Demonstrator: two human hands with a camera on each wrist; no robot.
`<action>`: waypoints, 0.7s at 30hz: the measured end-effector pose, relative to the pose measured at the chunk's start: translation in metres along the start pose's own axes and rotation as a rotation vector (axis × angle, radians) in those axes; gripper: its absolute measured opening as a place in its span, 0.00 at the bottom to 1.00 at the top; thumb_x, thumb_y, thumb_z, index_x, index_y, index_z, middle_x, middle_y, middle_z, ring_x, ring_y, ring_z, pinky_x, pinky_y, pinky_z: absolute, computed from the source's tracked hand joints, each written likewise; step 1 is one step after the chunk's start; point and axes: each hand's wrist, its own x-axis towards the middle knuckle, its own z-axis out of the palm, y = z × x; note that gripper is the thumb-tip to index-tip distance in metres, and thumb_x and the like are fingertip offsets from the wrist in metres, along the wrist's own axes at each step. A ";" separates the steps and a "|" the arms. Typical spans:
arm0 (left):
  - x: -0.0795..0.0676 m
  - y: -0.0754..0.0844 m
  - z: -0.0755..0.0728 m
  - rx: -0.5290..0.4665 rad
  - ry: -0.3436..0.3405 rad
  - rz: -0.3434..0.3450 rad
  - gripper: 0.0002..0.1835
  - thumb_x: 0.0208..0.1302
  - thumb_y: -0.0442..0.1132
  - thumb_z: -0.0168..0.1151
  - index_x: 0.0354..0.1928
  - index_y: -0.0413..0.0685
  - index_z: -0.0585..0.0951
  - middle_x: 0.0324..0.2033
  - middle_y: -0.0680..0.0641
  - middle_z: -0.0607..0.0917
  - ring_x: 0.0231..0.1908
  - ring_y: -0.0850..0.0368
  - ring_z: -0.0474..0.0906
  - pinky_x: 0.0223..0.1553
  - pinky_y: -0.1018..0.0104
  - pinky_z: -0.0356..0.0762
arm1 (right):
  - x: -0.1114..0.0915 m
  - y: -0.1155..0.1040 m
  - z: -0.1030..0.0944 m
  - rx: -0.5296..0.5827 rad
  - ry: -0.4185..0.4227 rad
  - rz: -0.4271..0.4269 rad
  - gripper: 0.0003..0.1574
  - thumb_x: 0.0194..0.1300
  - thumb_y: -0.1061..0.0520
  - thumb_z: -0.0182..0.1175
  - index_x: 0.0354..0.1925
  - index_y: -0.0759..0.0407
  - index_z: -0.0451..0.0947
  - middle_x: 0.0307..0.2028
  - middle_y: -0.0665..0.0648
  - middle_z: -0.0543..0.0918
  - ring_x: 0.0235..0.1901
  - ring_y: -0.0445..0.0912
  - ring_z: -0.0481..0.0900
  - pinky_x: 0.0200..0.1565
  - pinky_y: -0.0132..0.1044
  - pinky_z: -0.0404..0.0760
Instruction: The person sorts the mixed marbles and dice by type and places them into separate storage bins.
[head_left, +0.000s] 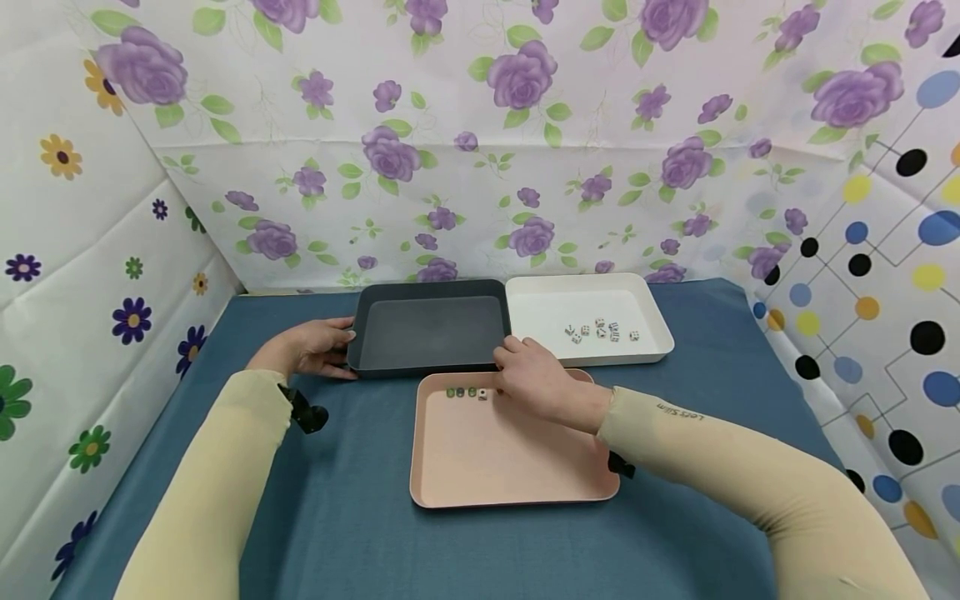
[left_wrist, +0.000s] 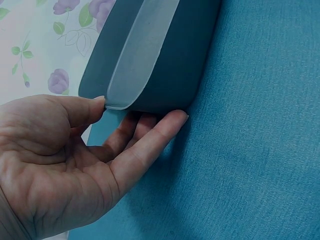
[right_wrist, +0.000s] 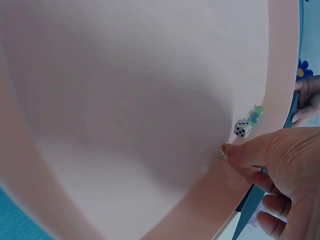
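My left hand (head_left: 318, 346) holds the left end of a dark grey tray (head_left: 358, 333), thumb at the rim and fingers against the outer wall, as the left wrist view shows. My right hand (head_left: 534, 379) is over the far edge of a pink tray (head_left: 517, 492). Its fingertips pinch a small shiny orange-and-clear piece (right_wrist: 224, 151), mostly hidden, low by the pink tray's wall. Left of those fingers, a white die (head_left: 482, 394) with black dots stands beside a row of greenish glass marbles (head_left: 461, 392).
A white tray (head_left: 536, 321) touches the dark tray's right side and carries several white dice (head_left: 601, 331). All the trays rest on a blue cloth (head_left: 337, 508). A flowered curtain (head_left: 465, 192) rises behind, with patterned sheets at both sides.
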 end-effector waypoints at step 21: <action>0.001 -0.001 -0.001 0.008 0.003 0.003 0.33 0.86 0.38 0.35 0.83 0.62 0.36 0.76 0.30 0.56 0.72 0.32 0.60 0.59 0.39 0.78 | -0.014 -0.001 0.004 0.016 0.013 0.006 0.11 0.59 0.60 0.72 0.23 0.47 0.84 0.31 0.52 0.76 0.31 0.48 0.64 0.30 0.38 0.63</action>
